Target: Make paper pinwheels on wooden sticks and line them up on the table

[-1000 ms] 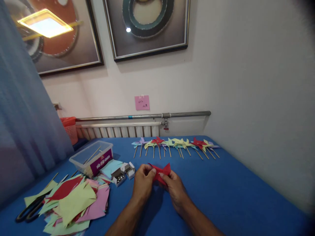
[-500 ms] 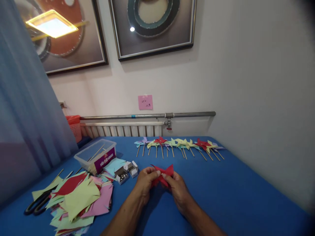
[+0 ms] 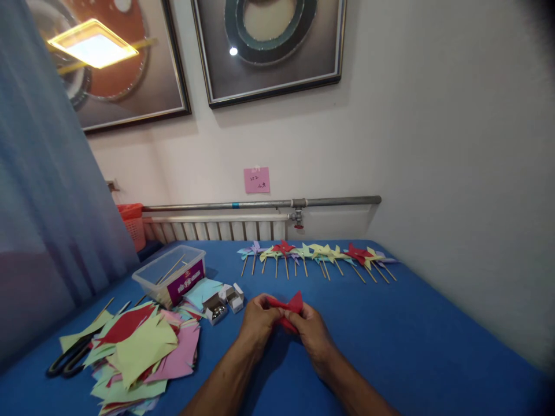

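Note:
Both of my hands meet just above the blue table point(image 3: 411, 341), pinching a piece of red paper point(image 3: 291, 304) folded into pinwheel points. My left hand point(image 3: 256, 325) grips its left side with fingers closed. My right hand point(image 3: 310, 331) holds the right side, thumb and fingers pressed on the paper. Much of the red paper is hidden between my fingers.
A row of finished paper pinwheels on sticks point(image 3: 316, 257) lies at the table's far edge. At left are a pile of cut coloured paper point(image 3: 139, 352), scissors point(image 3: 69, 359), a clear plastic box of sticks point(image 3: 170, 279) and small open boxes of pins point(image 3: 223, 303). A radiator point(image 3: 217, 230) lines the wall.
My hands have closed in tighter on the red paper, folding its points together, so less of it shows. The view shifted slightly left.

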`<state>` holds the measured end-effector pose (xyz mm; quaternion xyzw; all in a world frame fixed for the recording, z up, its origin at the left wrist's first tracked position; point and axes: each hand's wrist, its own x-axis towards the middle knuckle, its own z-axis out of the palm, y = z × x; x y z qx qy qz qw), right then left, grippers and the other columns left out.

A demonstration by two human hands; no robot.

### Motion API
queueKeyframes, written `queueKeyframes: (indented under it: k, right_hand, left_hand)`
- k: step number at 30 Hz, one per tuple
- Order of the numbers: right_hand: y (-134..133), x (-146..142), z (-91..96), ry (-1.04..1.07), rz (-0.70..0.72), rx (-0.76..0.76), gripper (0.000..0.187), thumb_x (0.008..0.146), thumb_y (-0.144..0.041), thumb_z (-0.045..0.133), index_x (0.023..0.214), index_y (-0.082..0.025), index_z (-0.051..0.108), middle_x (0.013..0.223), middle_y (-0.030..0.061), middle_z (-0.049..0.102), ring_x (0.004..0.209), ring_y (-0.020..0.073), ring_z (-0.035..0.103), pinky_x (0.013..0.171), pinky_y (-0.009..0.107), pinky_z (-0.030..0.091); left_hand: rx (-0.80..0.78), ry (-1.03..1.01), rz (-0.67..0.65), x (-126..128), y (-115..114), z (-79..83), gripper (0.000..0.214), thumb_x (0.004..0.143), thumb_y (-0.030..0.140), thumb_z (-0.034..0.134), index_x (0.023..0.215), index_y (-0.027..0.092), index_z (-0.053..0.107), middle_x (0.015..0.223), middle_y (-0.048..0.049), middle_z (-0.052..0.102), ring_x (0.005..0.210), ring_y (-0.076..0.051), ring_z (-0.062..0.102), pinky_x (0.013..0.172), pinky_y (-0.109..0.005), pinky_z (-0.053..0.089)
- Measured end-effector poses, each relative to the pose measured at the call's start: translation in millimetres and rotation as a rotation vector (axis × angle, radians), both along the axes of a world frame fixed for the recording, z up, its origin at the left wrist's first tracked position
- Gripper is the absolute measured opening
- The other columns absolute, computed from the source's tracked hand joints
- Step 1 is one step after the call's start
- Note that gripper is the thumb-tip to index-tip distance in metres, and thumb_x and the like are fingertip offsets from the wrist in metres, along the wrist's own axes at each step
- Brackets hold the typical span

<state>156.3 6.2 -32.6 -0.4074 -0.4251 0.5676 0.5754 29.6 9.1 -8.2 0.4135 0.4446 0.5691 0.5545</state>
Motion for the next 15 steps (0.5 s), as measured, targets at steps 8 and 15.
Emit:
queueKeyframes:
  k: [8, 15]
  right_hand:
    - [-3, 1, 3.0, 0.036, 0.048, 0.004, 0.030, 0.066, -0.040, 0.086, 0.083, -0.019, 0.073, 0.069, -0.0004, 0.071, 0.063, 0.0169, 0.060, 0.063, 0.027, 0.045]
    - [2, 2, -4.6, 0.035, 0.025, -0.011, 0.027, 0.065, -0.037, 0.085, 0.081, -0.019, 0.073, 0.071, 0.0009, 0.073, 0.063, 0.0180, 0.063, 0.061, 0.028, 0.047]
  left_hand:
    - [-0.031, -0.025, -0.005, 0, -4, 9.2, 0.025, 0.049, 0.017, 0.079, 0.068, 0.016, 0.063, 0.057, 0.0004, 0.065, 0.050, -0.012, 0.057, 0.054, -0.024, 0.044]
    - [-0.006, 0.087, 0.047, -1, -6, 12.5, 0.027, 0.056, 0.032, 0.083, 0.072, 0.018, 0.066, 0.060, -0.0005, 0.064, 0.051, -0.013, 0.055, 0.054, -0.026, 0.042]
